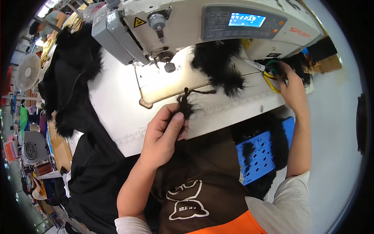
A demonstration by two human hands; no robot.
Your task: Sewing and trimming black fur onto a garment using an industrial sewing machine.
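Observation:
In the middle, near the front edge of the white sewing table (233,113), my left hand (160,136) is closed on a small tuft of black fur (187,109). A thin dark cord with a knot (186,90) sticks out above the tuft, and its tail points right. Over at the right, my right hand (293,89) has its fingers round the handles of scissors (269,80), which are yellow and green. The blades lie toward the left, close to a large black fur piece (220,62) under the machine arm.
A grey-white sewing machine (179,19) with a lit display spans the far side, its needle area lit. Black furry fabric (70,74) hangs over the table's left side. Below at the right is a blue perforated crate (257,156) with black fur. Fans and people are farther left.

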